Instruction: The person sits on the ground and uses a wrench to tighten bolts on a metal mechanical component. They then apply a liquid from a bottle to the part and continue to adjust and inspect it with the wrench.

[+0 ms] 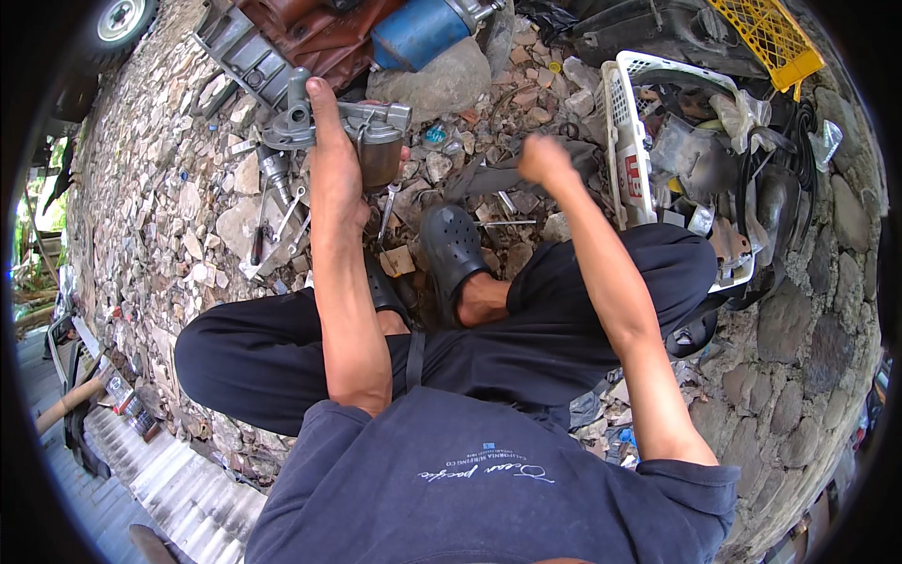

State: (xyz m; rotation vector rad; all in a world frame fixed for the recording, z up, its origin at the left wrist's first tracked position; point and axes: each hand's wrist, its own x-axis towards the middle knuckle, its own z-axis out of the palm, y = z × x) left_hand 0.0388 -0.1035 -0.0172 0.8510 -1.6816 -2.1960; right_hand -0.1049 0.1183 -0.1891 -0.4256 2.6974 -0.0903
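My left hand (335, 155) is wrapped round a grey metal filter housing (383, 115) with a brownish see-through bowl (381, 162) under it. The thumb lies up along a round metal knob (299, 94), and fingertips show past the bowl's far side. Out to the right, my right hand (548, 162) is closed and slightly blurred by motion. A dark grey cloth (493, 177) lies under and beside that fist; whether the fingers grip it I cannot tell. Below the housing lie a spanner (387, 214), another spanner (287, 218) and a screwdriver (258, 235).
A white plastic crate (625, 132) of bags, hoses and parts stands at the right, a yellow crate (766, 42) beyond it. At the far side are a blue cylinder (423, 33), a grey metal casting (246, 56) and a big stone (442, 80). Rubble covers the ground (141, 207).
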